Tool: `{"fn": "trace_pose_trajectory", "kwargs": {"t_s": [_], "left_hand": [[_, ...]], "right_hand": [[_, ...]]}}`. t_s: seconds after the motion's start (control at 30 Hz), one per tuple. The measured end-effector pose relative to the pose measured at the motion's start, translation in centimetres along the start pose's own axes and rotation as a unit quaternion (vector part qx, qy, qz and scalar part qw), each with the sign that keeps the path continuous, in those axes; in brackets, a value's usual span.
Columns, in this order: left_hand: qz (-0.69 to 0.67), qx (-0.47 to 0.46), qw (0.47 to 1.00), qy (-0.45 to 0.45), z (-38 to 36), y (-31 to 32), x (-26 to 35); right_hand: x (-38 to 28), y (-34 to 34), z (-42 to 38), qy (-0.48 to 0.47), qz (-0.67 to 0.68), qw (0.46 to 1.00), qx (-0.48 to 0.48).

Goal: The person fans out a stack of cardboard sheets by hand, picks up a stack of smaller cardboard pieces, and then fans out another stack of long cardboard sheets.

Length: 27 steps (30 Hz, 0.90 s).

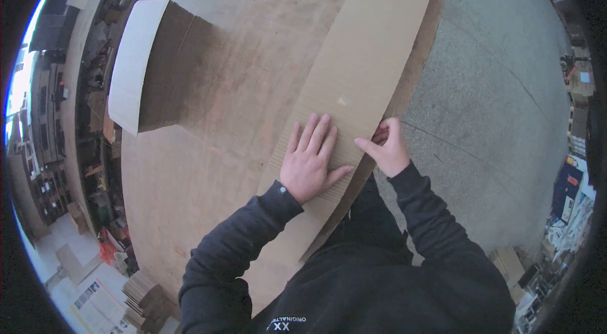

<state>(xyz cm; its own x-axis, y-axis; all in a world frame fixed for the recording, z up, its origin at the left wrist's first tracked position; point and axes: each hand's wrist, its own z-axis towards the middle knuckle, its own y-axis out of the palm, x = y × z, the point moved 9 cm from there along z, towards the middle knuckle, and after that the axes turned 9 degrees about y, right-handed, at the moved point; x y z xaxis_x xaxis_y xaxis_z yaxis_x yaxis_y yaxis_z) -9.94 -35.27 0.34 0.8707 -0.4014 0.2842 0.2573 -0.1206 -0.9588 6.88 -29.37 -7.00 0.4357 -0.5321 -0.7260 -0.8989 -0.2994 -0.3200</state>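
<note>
A long brown cardboard sheet lies along the right side of the wooden table. My left hand rests flat on it, palm down, with fingers stretched and slightly spread. At the sheet's right edge is my right hand, its thumb on the top face and its other fingers curled at the rim. The undersides of those fingers are partly hidden. Just ahead of my left hand, a small pale torn spot marks the cardboard. A darker brown strip shows below the sheet's right edge.
A bent cardboard piece with a white panel stands at the left of the table. Cluttered shelves run beyond it. Concrete floor lies to the right, with boxes lower right and stacked cardboard lower left.
</note>
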Motion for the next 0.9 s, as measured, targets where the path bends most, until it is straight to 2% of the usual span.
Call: {"fn": "trace_pose_trajectory", "kwargs": {"t_s": [0.23,0.9], "left_hand": [[-0.008,-0.025,0.999,-0.018,-1.5,0.7,0.1],[-0.002,0.002,1.0,-0.004,-2.4,0.8,0.3]], "right_hand": [[0.5,0.7,-0.5,0.038,0.004,0.999,-0.025],[0.7,0.9,-1.1,0.018,0.004,1.0,-0.016]]}}
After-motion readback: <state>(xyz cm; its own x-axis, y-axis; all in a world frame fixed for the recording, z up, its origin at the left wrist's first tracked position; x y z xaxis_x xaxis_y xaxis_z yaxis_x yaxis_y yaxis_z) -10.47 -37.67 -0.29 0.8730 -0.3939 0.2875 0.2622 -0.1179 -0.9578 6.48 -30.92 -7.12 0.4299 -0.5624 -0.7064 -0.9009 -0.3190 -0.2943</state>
